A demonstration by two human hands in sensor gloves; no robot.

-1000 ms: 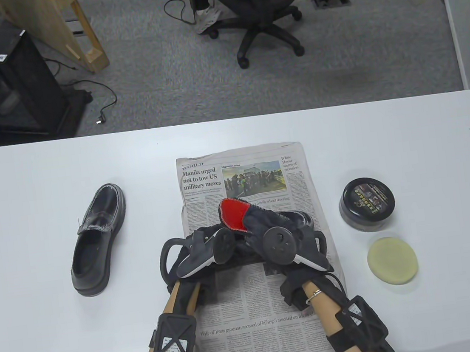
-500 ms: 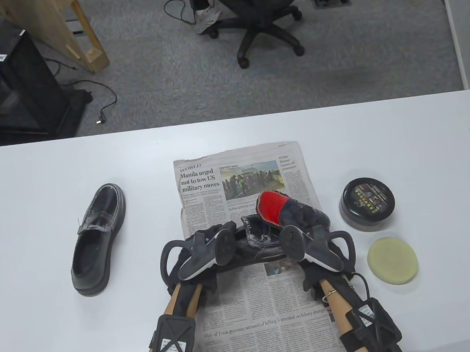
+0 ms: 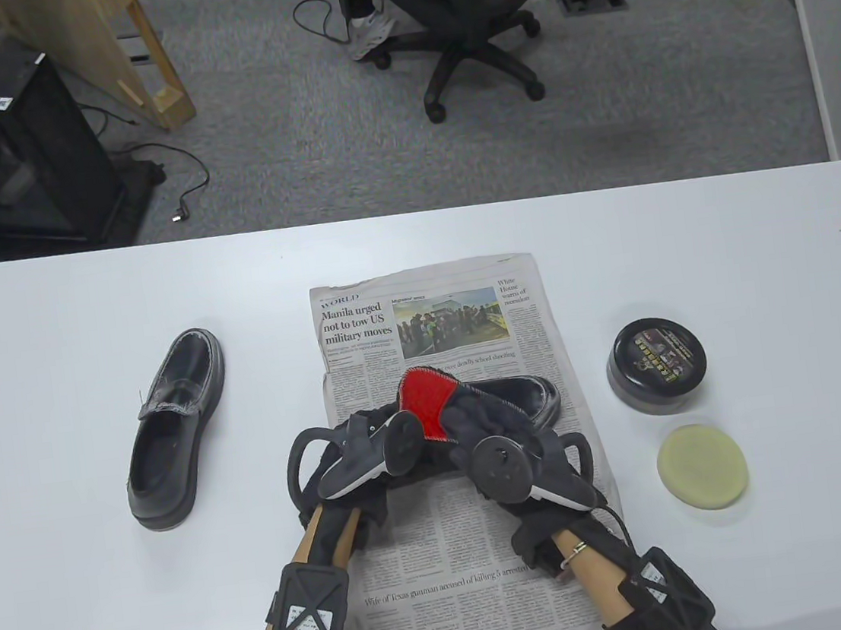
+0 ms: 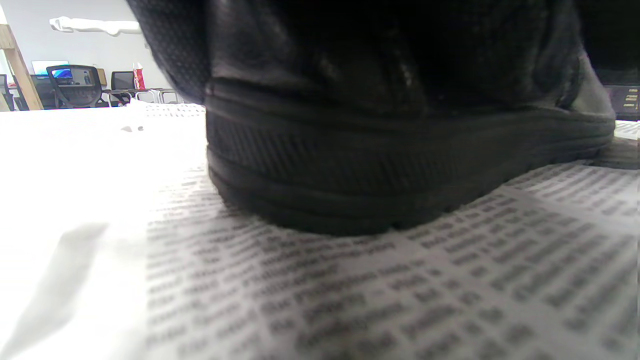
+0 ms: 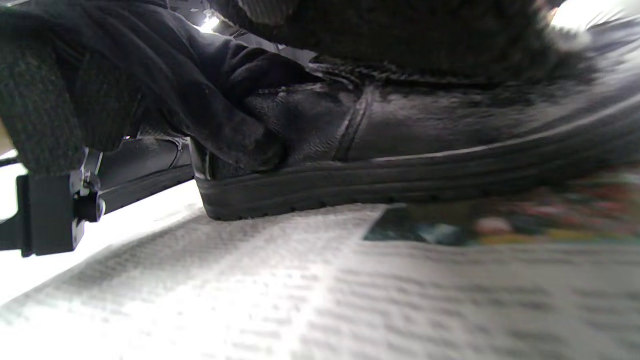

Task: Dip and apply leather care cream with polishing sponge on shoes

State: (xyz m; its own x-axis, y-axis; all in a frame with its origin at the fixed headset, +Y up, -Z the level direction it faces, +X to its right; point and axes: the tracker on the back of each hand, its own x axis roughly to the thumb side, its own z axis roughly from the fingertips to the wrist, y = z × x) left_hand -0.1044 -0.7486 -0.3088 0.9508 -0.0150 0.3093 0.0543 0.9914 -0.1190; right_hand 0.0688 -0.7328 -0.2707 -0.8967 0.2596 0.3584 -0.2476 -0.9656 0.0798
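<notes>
A black leather shoe (image 3: 531,395) lies on its sole on a newspaper (image 3: 458,555), toe to the right. My left hand (image 3: 364,444) grips its heel; the heel fills the left wrist view (image 4: 375,165). My right hand (image 3: 479,419) holds a red-and-black fuzzy polishing mitt (image 3: 427,398) and presses it on the shoe's upper near the middle. In the right wrist view the shoe's side (image 5: 425,145) shows with the left hand's gloved fingers (image 5: 220,120) at the heel and the mitt's fleece (image 5: 400,40) on top. A round yellow sponge (image 3: 702,466) lies untouched at the right.
A black cream tin (image 3: 656,362) with its lid on stands right of the newspaper, just behind the sponge. The second black shoe (image 3: 174,429) lies on the white table (image 3: 80,602) at the left. An office chair and floor lie beyond the far edge.
My right hand swept the mitt right toward the toe, then back left to the shoe's middle. The left hand stayed on the heel. The newspaper shifted slightly.
</notes>
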